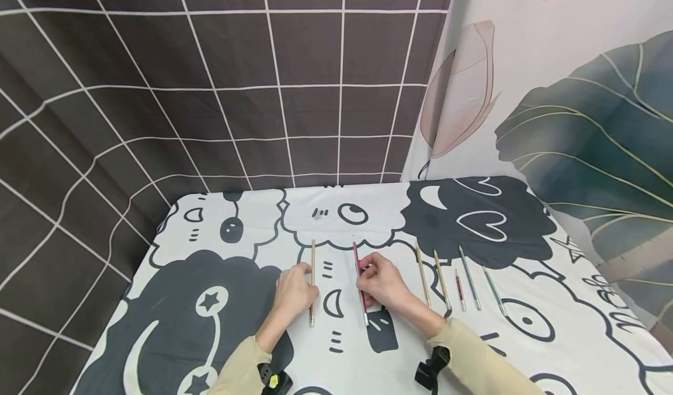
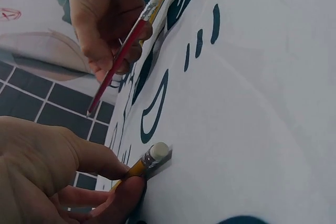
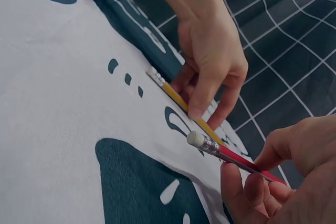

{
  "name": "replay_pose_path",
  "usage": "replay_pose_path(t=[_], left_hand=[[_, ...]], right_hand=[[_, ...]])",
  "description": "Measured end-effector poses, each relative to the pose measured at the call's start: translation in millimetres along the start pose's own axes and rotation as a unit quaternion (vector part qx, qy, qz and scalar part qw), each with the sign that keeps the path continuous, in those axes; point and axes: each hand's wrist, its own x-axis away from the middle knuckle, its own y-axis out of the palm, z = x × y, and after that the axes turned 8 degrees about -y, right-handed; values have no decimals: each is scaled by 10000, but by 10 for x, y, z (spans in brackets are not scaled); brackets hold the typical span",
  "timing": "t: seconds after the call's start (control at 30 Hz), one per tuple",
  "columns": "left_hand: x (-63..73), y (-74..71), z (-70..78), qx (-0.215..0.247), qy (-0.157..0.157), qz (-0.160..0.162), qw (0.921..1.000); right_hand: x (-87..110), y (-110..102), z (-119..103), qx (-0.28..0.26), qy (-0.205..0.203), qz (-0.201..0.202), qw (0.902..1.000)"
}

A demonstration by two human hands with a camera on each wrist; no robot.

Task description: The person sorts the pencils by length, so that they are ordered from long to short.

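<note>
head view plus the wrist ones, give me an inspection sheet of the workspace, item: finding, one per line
Surface: black-and-white patterned cloth, some folds visible.
Job's things: yellow pencil and red pencil in hand; five more pencils spread in a rough row at the right, one much shorter.
Clutter: nothing seen.
Grippers: left hand pinches the yellow pencil; right hand pinches the red one.
Cables: dark strand below the right wrist device, cable or strap unclear.
Surroundings: dark gridded hanging behind and left; leaf-print backdrop right.
</note>
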Motion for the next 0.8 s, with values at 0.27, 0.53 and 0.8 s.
replay_pose_path(t=[0.27,0.53,0.8], left_hand=[[-5,0,-4,-85,27,100,9999],[-4,9,-18,-138,48,114,9998],[2,3,-35,-75,51,62,9999]], right_hand=[[-49,112,-38,-117,20,-78,9999],[-77,186,-45,-189,-7,-146,9997],[-108,267,-80,-133,4,-213,9997]])
